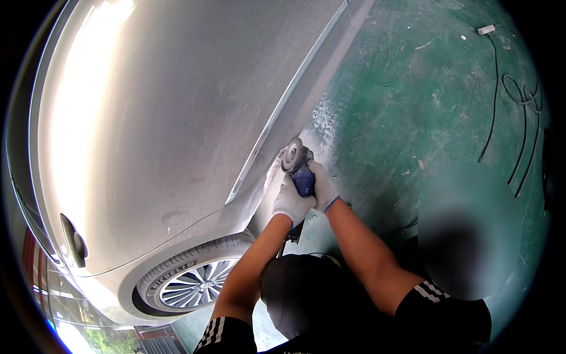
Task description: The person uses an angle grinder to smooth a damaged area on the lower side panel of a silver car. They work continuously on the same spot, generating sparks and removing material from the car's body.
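Both my hands wear white knit gloves and grip one dusty angle grinder [303,179] with a blue body. My left hand [290,200] is closed around its near left side, and my right hand [323,186] is closed on its right side. The grinder's round grey disc [292,156] is at the lower sill [295,112] of a silver-grey car [177,118], close to a pale, roughened patch; I cannot tell whether it touches. Part of the grinder's body is hidden by my gloves.
A car wheel [197,283] stands at the lower left, near my left forearm. Pale dust lies on the green floor [401,106] beside the sill. Black cables [494,94] and a small socket block [486,29] lie at right. A blurred patch hides the lower right.
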A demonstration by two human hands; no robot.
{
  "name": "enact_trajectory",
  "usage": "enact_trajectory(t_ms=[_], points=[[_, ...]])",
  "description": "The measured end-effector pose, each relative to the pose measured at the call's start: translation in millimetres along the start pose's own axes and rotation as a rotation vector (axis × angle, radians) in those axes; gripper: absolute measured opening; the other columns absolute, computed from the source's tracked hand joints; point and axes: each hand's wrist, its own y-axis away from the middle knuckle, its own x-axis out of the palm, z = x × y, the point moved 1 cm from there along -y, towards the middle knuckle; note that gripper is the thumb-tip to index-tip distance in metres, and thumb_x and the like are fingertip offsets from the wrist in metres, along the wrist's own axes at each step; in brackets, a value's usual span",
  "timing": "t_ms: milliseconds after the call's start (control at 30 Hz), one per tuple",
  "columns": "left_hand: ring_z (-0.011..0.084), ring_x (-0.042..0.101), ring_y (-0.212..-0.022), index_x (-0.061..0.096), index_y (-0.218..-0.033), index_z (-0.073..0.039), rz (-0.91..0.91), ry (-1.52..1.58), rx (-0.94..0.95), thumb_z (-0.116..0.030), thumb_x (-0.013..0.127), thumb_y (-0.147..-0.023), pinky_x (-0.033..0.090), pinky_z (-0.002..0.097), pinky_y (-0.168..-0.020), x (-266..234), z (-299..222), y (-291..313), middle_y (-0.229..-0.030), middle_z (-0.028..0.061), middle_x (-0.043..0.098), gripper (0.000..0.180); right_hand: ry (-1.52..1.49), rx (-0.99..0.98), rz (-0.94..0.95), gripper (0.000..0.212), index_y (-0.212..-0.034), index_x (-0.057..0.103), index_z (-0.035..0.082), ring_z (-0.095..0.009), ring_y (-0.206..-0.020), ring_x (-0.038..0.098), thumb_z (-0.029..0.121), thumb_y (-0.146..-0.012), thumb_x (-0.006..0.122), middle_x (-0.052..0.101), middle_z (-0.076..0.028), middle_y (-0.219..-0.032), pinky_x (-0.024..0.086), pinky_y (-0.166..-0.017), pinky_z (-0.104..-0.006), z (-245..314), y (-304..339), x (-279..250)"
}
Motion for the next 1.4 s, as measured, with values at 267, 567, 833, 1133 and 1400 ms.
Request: enact_trajectory(t_ms=[267,567,833,1133,1400], points=[[0.0439,0.073,-0.118,0.044,-0.148,0.003,-0.037,0.024,0.055,-0.035,0.084,-0.076,0.056,0.0463,-0.103,-2,4,0,-0.123,0.0288,0.073,0.091,0.025,-0.012,-0.037,0.041,-0.122,0.074,0.011,-0.018,-0.092,0.075,0.047,-0.104,0.062,0.077,-0.005,-0.109,0.062,-0.086,-0.0361,2,6,11],[0.0447,0.073,-0.116,0.043,-0.148,0.004,-0.033,0.006,0.033,-0.033,0.084,-0.076,0.057,0.0472,-0.101,-1,1,-1,-0.124,0.03,0.072,0.09,0.01,0.005,-0.022,0.038,-0.121,0.074,0.01,-0.017,-0.091,0.074,0.043,-0.104,0.063,0.076,-0.004,-0.108,0.062,-0.085,-0.0362,5,4,8],[0.0437,0.072,-0.117,0.044,-0.147,0.004,-0.043,0.09,0.048,-0.031,0.084,-0.076,0.056,0.0471,-0.102,-2,6,5,-0.124,0.0298,0.071,0.089,0.055,-0.011,-0.081,0.039,-0.121,0.074,0.008,-0.018,-0.089,0.074,0.041,-0.103,0.063,0.076,-0.005,-0.107,0.061,-0.084,-0.0359,1,6,9],[0.0415,0.072,-0.118,0.045,-0.145,0.005,-0.029,0.083,0.02,-0.03,0.085,-0.076,0.057,0.0455,-0.102,-4,8,7,-0.125,0.0287,0.071,0.087,0.036,0.008,-0.079,0.037,-0.118,0.074,0.009,-0.019,-0.087,0.075,0.041,-0.103,0.063,0.077,-0.006,-0.105,0.062,-0.084,-0.0361,-2,11,20],[0.041,0.072,-0.118,0.049,-0.143,0.006,-0.035,0.029,0.018,-0.031,0.086,-0.076,0.057,0.0455,-0.102,-7,2,9,-0.126,0.0292,0.07,0.086,0.0,0.0,-0.048,0.038,-0.117,0.075,0.009,-0.019,-0.086,0.075,0.042,-0.103,0.064,0.077,-0.006,-0.103,0.062,-0.082,-0.0369,-1,11,18]])
